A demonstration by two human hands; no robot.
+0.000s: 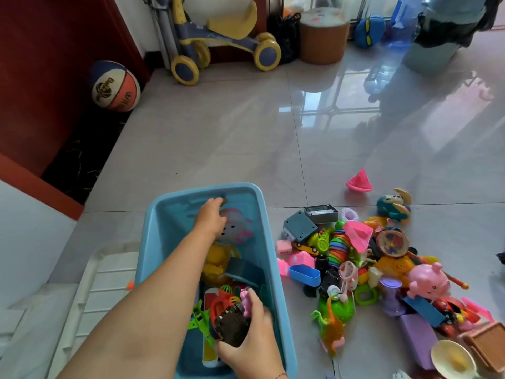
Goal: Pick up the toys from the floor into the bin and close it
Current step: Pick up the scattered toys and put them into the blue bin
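Left hand [211, 218] extended, right hand [254, 339] curled.

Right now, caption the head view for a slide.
In the bin, right hand holds a dark toy, left hand reaches farther in; toys litter the floor.

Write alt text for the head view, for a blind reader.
Two hands work inside a blue bin partly filled with toys: the right hand grips a dark brown toy, the left hand is near the far wall. A heap of toys lies on the floor right of it, a clear lid left.
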